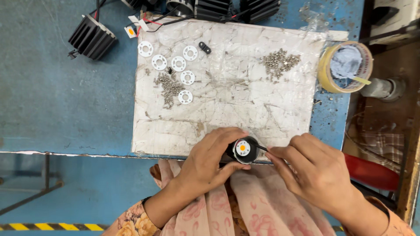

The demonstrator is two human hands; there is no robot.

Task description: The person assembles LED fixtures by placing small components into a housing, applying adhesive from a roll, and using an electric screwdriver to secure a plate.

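Landmark: a worn white rectangular work mat [227, 105] lying on the blue tabletop [65, 100].
Left hand [209, 159]: at the mat's near edge, fingers curled around a small black cylindrical lamp body with a white disc and orange centre [243, 149] on top.
Right hand [313, 168]: just right of the lamp body, fingers pressed together, pinching a thin dark tool [261, 148] whose tip touches the lamp's rim.
On the mat, far left: six white plastic rings [175, 65] around a heap of small metal screws [168, 85].
On the mat, far right: a second pile of screws [280, 61].
Beyond the mat's far edge: black finned heat sinks [92, 37] with wires.
Right of the mat: a roll of tan tape [343, 65] holding grey paste.
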